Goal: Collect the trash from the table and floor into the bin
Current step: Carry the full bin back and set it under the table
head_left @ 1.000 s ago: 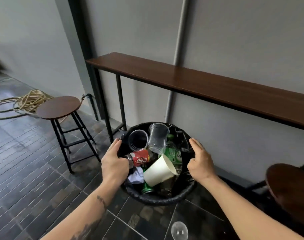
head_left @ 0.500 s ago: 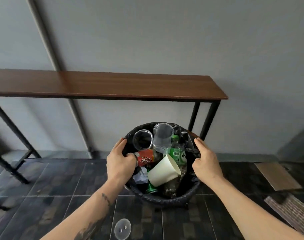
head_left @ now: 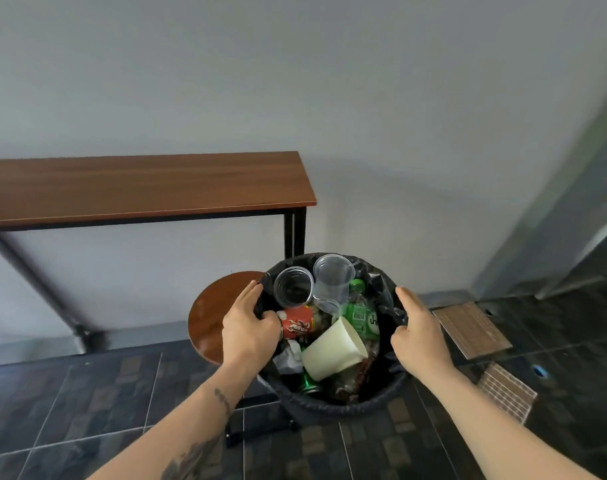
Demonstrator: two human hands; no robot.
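Note:
I hold a round black bin (head_left: 343,405) lined with a black bag in front of me, above the floor. My left hand (head_left: 248,329) grips its left rim and my right hand (head_left: 418,336) grips its right rim. Inside lie two clear plastic cups (head_left: 331,282), a white paper cup (head_left: 333,349), a red can (head_left: 297,327), a green bottle (head_left: 361,313), a green can (head_left: 307,386) and crumpled paper (head_left: 288,358). The bin's lower body is hidden behind its rim.
A long brown table (head_left: 139,188) on black legs stands against the grey wall at the left. A round brown stool (head_left: 208,317) sits just left of and under the bin. Wooden tile pieces (head_left: 471,329) lie on the dark tiled floor at the right.
I have carried the bin to the right along the wall, both hands keeping their grip. The table's right end and a stool now lie to the left; the clear lid on the floor has left view.

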